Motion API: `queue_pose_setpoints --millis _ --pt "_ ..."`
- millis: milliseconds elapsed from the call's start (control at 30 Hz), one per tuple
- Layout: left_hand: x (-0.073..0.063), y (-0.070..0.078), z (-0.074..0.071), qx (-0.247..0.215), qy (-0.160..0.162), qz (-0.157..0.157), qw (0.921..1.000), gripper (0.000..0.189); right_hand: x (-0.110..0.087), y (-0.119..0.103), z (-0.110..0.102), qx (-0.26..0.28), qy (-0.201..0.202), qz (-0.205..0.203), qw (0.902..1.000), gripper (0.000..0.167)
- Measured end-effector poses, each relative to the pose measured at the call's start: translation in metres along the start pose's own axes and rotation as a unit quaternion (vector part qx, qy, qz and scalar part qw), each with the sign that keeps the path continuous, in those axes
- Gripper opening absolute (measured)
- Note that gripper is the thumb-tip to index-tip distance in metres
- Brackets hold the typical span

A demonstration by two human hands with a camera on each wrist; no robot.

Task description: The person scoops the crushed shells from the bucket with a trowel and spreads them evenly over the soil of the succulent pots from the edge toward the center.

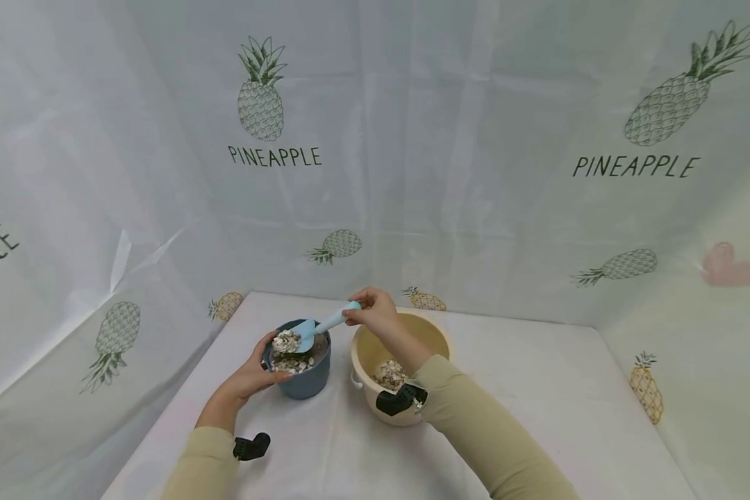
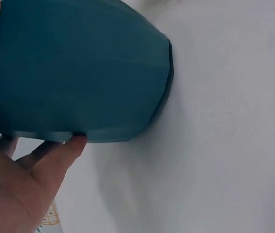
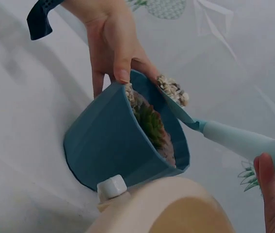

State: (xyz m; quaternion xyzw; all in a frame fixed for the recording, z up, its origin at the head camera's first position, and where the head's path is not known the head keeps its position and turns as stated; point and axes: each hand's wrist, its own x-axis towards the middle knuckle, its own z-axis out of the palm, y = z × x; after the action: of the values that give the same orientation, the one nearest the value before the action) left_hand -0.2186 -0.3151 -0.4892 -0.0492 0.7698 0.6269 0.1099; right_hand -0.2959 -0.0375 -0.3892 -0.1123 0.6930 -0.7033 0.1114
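Observation:
A blue plant pot (image 1: pixel 306 385) stands on the white-covered table, with a green and reddish succulent (image 3: pixel 151 124) and pale pebbles inside. My left hand (image 1: pixel 253 375) grips the pot's near-left side, thumb at the rim and fingers around the wall. In the left wrist view, fingers of that hand (image 2: pixel 59 158) touch the pot's wall. My right hand (image 1: pixel 376 312) holds a light blue trowel (image 1: pixel 330 322) by the end of its handle. Its blade is over the pot's opening, bearing a heap of pebbles (image 1: pixel 285 341).
Right of the pot, under my right forearm, stands a cream bucket (image 1: pixel 361 351) with loose pebbles (image 1: pixel 390 375) at its bottom. A white handle fitting (image 3: pixel 112 187) juts from its side. White pineapple-print sheeting (image 1: pixel 425 208) rises behind and at both sides of the table.

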Motion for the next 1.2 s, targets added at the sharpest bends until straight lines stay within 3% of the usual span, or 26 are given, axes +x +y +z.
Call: queue_pose_setpoints --millis 333,600,900,1067,1200 --pt "-0.003 0.0 0.012 -0.017 0.02 0.0 0.9996 0.111 -0.001 0.0 0.011 -0.036 -0.009 -0.007 0.9993 0.025" --pt "-0.01 0.003 0.022 0.0 0.047 0.005 0.9989 0.112 -0.002 0.002 0.02 -0.06 0.001 -0.016 0.9981 0.023" --pt "-0.01 0.004 0.027 -0.008 0.06 0.007 0.9981 0.111 -0.005 -0.003 0.024 -0.092 -0.017 -0.037 0.995 0.023" --pt "-0.01 0.005 0.026 0.01 0.058 0.006 0.9983 0.111 -0.007 -0.007 0.024 -0.095 -0.027 -0.045 0.9941 0.021" --pt "-0.011 0.005 0.016 0.037 0.04 -0.008 0.9985 0.11 -0.008 -0.009 0.025 -0.1 -0.037 -0.053 0.9929 0.018"
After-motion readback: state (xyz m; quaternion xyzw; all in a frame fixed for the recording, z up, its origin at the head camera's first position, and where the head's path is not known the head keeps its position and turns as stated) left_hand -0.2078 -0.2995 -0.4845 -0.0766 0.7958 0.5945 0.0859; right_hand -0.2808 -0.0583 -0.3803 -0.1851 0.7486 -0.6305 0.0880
